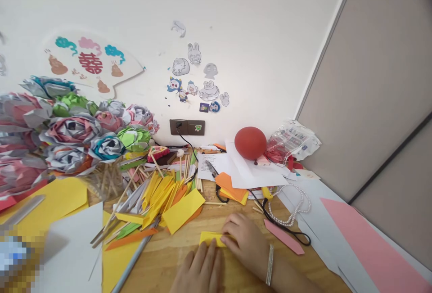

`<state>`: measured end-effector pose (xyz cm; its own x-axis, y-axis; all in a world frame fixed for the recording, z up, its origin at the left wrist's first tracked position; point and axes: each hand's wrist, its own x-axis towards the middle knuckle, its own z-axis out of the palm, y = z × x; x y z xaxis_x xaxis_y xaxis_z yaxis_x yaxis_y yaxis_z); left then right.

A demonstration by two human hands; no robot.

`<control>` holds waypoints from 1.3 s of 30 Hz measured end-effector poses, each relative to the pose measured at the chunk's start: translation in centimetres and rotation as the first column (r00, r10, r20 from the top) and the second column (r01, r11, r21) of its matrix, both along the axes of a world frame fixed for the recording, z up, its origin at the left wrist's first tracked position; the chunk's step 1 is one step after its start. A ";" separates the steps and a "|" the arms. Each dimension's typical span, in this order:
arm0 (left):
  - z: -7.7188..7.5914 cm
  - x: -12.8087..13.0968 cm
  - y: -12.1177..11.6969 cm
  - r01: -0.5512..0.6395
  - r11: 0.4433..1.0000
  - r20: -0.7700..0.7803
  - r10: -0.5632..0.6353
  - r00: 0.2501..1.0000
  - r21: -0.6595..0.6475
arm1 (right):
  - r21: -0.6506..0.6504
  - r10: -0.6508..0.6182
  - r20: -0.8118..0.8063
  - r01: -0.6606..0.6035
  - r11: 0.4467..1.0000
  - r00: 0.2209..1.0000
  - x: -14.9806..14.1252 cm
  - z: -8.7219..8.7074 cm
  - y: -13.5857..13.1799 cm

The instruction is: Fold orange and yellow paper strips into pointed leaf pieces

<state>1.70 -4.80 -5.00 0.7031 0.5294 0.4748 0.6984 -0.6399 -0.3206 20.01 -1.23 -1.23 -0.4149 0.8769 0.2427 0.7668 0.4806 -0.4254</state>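
A small yellow paper strip (pixel 207 236), seemingly folded, lies flat on the wooden table in front of me. My left hand (pixel 200 269) rests at its lower edge, fingers stretched out and the tips pressing on it. At the strip's right end is my right hand (pixel 245 243), its fingers bent and its thumb and forefinger closed on the paper. That hand partly hides the strip. Just beyond, a loose yellow rectangle of paper (pixel 184 210) leans on a heap of folded yellow strips (pixel 158 190).
Paper flowers (pixel 74 131) crowd the left. Thin wooden sticks (pixel 118 194) jut from the heap. Behind are orange paper (pixel 231 185), scissors (pixel 212 169) and a red balloon (pixel 250 143). Right lie a pink strip (pixel 284 237), a pearl string (pixel 299 212), a black cable (pixel 281 226) and pink paper (pixel 367 243).
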 end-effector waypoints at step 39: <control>1.6 -1.0 0.6 0.091 0.996 -0.070 -0.091 0.993 -0.012 | -0.215 -0.172 -0.008 0.166 0.962 0.985 2.3 1.3 0.3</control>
